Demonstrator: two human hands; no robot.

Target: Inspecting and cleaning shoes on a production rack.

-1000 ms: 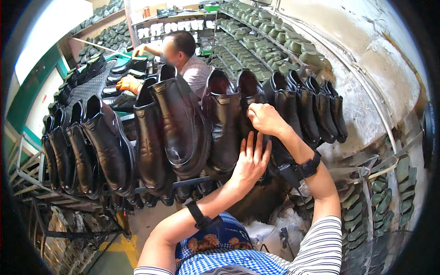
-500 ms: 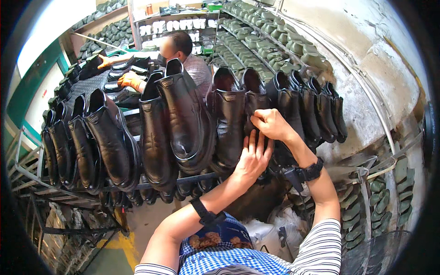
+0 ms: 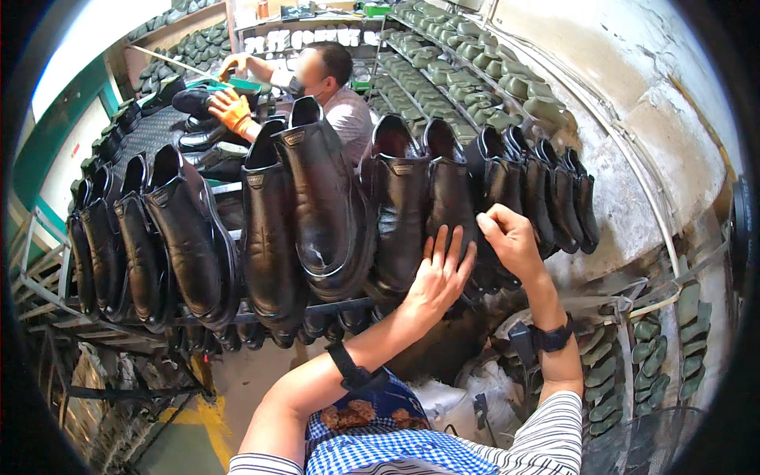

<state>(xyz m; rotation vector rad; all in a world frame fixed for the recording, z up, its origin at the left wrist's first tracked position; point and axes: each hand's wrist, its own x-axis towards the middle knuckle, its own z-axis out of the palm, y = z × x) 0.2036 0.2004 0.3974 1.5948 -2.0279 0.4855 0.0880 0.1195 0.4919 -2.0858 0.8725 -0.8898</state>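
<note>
A row of glossy black slip-on shoes hangs toe down across a metal rack in front of me. My left hand lies with fingers stretched over the toe of one black shoe. Just right of that shoe, my right hand is curled with thumb and forefinger together. Whether something small is pinched in it cannot be made out. Left of my hands hang another black shoe and a larger-looking, nearer one. Black bands circle both my wrists.
Beyond the row, a person in orange gloves handles a black shoe over a dark table. Shelves of green shoe lasts line the back right. The metal rack frame runs below the shoes; white bags lie beneath.
My right hand has moved right and down, off the shoe's upper. The left hand stays on the toe. Across the table, the gloved person has raised a shoe and turned.
</note>
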